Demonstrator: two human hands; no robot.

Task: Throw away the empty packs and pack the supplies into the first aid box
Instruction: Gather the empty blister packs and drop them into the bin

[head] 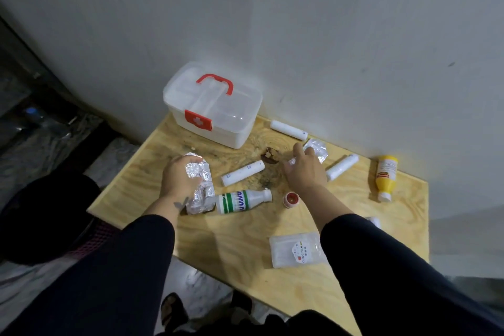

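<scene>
While I am standing over the wooden desk (245,267), my left hand (180,180) is gripping a bundle of crumpled silver foil packs (200,188), with the fingers curled closed around the upper part and the rest of the foil hanging down to the desk surface. My right hand (305,169) is reaching toward another silver foil pack (316,151) lying near the wall; the fingers are spread partly apart and the fingertips are touching or nearly touching its near edge, and I cannot tell whether it is gripped. The first aid box (215,106), white with a clear lid, red handle and red latch, is sitting shut at the far left corner of the desk against the wall. Three white tubes are lying on the desk: one (289,130) beside the box near the wall, one (242,172) between my hands, and one (342,167) just right of my right hand. A white bottle with green label (242,201) is lying on its side just beside the held foil. A small red-capped jar (291,199) is standing near my right wrist. A yellow bottle (386,177) is lying at the far right. A clear cling film pack (296,249) is lying at the near edge.
</scene>
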